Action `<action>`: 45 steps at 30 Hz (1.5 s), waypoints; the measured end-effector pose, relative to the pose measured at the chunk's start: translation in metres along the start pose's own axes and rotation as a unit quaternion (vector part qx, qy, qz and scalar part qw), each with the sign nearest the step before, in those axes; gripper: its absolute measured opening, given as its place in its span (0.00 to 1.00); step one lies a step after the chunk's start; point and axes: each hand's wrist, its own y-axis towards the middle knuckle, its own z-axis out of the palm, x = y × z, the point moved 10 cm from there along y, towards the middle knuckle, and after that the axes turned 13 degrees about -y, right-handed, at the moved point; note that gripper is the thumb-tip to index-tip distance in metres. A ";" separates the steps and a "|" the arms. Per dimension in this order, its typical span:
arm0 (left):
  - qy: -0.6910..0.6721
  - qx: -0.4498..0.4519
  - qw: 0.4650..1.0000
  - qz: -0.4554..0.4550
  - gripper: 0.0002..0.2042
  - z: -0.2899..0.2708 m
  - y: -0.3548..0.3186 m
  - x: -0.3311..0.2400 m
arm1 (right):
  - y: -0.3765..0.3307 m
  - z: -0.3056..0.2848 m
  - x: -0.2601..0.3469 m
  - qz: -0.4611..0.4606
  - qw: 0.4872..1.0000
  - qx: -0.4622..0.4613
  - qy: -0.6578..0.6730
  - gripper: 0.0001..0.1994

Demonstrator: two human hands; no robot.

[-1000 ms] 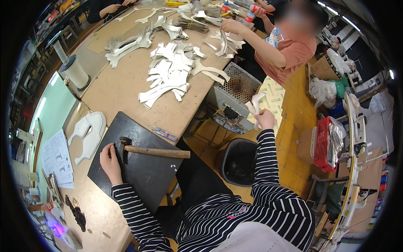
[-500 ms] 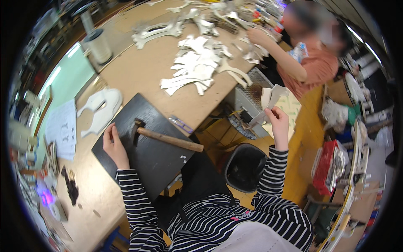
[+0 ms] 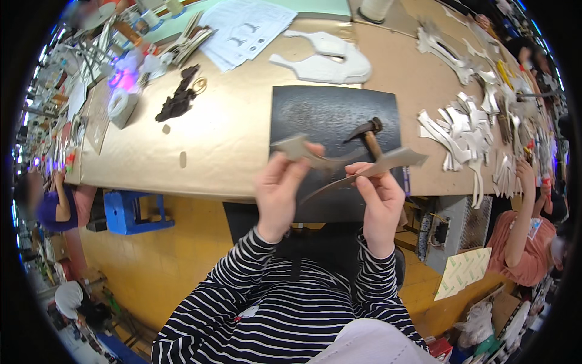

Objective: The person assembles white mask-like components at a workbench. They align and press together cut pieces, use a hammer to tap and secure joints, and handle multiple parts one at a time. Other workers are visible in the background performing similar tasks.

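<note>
I have one curved piece in each hand, both held up over the near part of the black board (image 3: 303, 118). My left hand (image 3: 276, 191) is closed on the left piece (image 3: 293, 146), thumb against fingers, its broad end poking out above my fingertips and its thin tail running off to the right. My right hand (image 3: 382, 209) pinches the right piece (image 3: 397, 159) between thumb and fingers near the middle; its wide end sticks out past my fingers to the right, and its narrow end slants down to the left, into the gap between my hands. Whether the two pieces touch, I can't tell.

Half a second earlier the left hand is empty at the board's left edge, and the right is well out to the side, holding pieces together. Now both hands are in front of my body, the pieces are parted, and my view has swung left, so the blue stool (image 3: 130, 212) shows nearly whole.

The pieces are thin, flat and grey-beige, with curved edges, flaring at one end and tapering toward the other. The left one is blurred, so its outline is unclear. The hammer (image 3: 367, 133) lies on the board just beyond my right hand.
</note>
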 end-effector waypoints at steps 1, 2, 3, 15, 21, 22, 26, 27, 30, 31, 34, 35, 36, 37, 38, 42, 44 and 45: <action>-0.037 0.011 0.996 0.077 0.12 -0.014 0.006 -0.028 | 0.002 0.007 0.000 0.002 1.000 0.011 0.006 0.09; 0.019 -0.011 0.987 0.157 0.13 -0.031 0.007 -0.054 | 0.004 0.010 -0.001 0.009 1.000 0.015 0.023 0.09; 0.132 -0.043 0.965 0.224 0.15 -0.046 0.009 -0.075 | 0.006 0.011 -0.003 0.016 1.000 0.015 0.016 0.10; 0.494 0.202 0.842 0.079 0.14 -0.075 0.019 0.038 | -0.005 -0.016 -0.038 0.049 0.996 -0.034 -0.073 0.18; 0.502 0.193 0.833 0.129 0.09 -0.068 0.027 0.036 | 0.003 0.001 -0.045 0.067 0.997 0.007 -0.044 0.22; 0.498 0.189 0.837 0.125 0.09 -0.068 0.027 0.036 | 0.007 0.006 -0.045 0.067 0.997 0.020 -0.045 0.21; 0.487 0.171 0.846 0.131 0.09 -0.069 0.029 0.035 | 0.017 0.016 -0.056 0.096 0.995 0.011 0.019 0.13; 0.486 0.167 0.847 0.133 0.09 -0.069 0.029 0.034 | 0.021 0.019 -0.058 0.091 0.996 0.018 0.011 0.10; 0.493 0.173 0.838 0.156 0.09 -0.065 0.030 0.030 | 0.029 0.026 -0.065 0.085 0.994 0.036 -0.056 0.09; 0.494 0.170 0.839 0.154 0.10 -0.064 0.030 0.030 | 0.032 0.026 -0.073 0.112 0.986 0.046 -0.111 0.13; 0.500 0.166 0.837 0.150 0.10 -0.063 0.032 0.030 | 0.040 0.013 -0.078 0.124 0.944 0.037 -0.305 0.17; 0.502 0.169 0.835 0.149 0.10 -0.063 0.033 0.030 | 0.040 0.002 -0.078 0.137 0.938 0.022 -0.318 0.19; 0.505 0.169 0.833 0.149 0.10 -0.063 0.034 0.030 | 0.041 -0.007 -0.077 0.142 0.942 0.014 -0.305 0.17; 0.507 0.171 0.831 0.151 0.11 -0.062 0.034 0.030 | 0.043 -0.020 -0.072 0.126 0.944 -0.007 -0.306 0.16; 0.511 0.171 0.829 0.152 0.11 -0.062 0.034 0.030 | 0.045 -0.032 -0.064 0.092 0.950 -0.019 -0.296 0.15; 0.528 0.170 0.819 0.144 0.12 -0.058 0.032 0.027 | 0.052 -0.112 -0.052 0.047 0.821 -0.183 -0.539 0.15; 0.539 0.140 0.821 0.127 0.13 -0.060 0.031 0.025 | 0.050 -0.136 -0.065 0.069 0.745 -0.183 -0.638 0.16; 0.543 0.124 0.823 0.117 0.13 -0.061 0.030 0.025 | 0.049 -0.147 -0.080 0.092 0.789 -0.161 -0.586 0.17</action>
